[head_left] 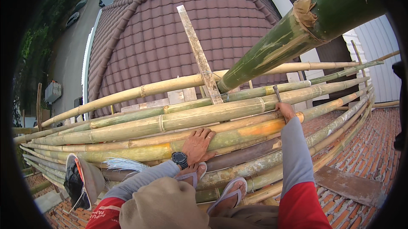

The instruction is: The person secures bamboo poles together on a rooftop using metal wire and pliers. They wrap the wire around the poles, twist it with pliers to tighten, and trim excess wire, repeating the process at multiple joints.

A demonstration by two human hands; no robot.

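My left hand (pixel 198 145), with a ring and a black watch (pixel 179 158) at the wrist, lies open over a greenish bamboo pole (pixel 229 139), fingers stretched forward. Further right, my right hand (pixel 286 111) is closed around a thin dark metal tool (pixel 277 93) that points up and away over a thick yellowish bamboo pole (pixel 221 111). The tool's exact kind cannot be made out. Beyond the hands, a wooden plank (pixel 196 46) and a large green bamboo pole (pixel 272 52) rise from the row of poles. Thin wire (pixel 207 73) shows at the plank.
My sandalled feet (pixel 231 193) stand on several side-by-side bamboo poles. A bundle of thin pale wires (pixel 124 164) and a bag (pixel 85 182) are at my left. Past the scaffold edge lies a tiled roof (pixel 153 42); a brick surface (pixel 365 144) is below right.
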